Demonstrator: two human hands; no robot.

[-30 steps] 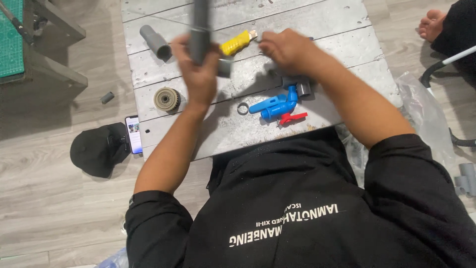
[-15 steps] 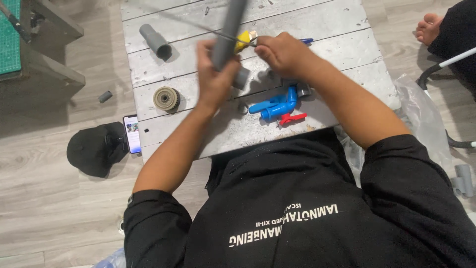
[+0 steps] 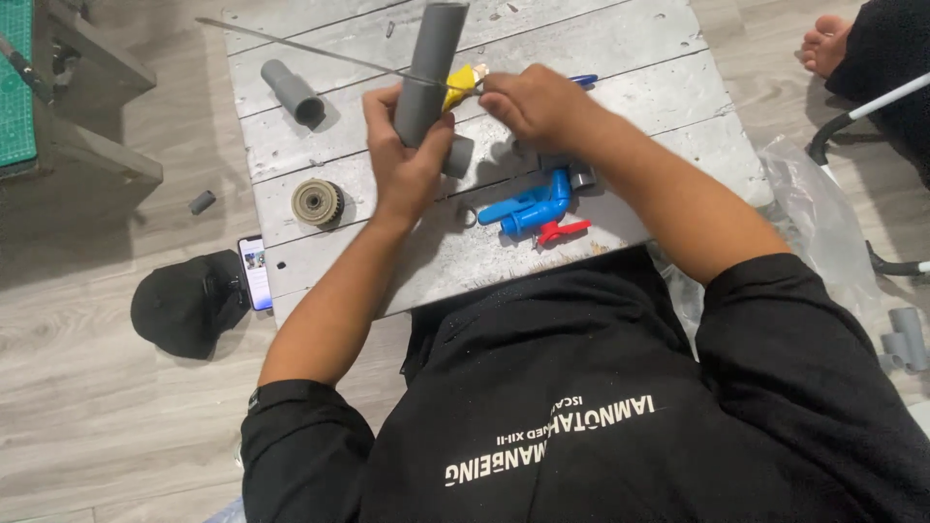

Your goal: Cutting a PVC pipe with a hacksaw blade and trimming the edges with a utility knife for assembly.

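My left hand [image 3: 407, 160] grips a grey plastic pipe [image 3: 431, 58] and holds it nearly upright, tilted a little to the right, over a whitewashed wooden board [image 3: 630, 58]. My right hand [image 3: 533, 102] holds the yellow handle [image 3: 458, 85] of a thin saw. Its metal blade [image 3: 291, 44] runs up and to the left and lies across the pipe just above my left fingers. A grey fitting sits on the board below my left hand. A blue valve [image 3: 533, 203] with a red lever [image 3: 557, 232] lies near the board's front edge.
A short grey pipe [image 3: 291, 92] and a round ribbed disc [image 3: 316, 201] lie on the board's left side. On the floor are a phone [image 3: 255, 273], a black cap [image 3: 184, 305], a small grey stub [image 3: 201, 201], grey fittings [image 3: 906, 339] and a plastic bag [image 3: 823, 223]. Another person's foot [image 3: 828, 44] is top right.
The pipe has tipped from upright to leaning right. The saw blade has come across it, and my right hand has moved closer to my left.
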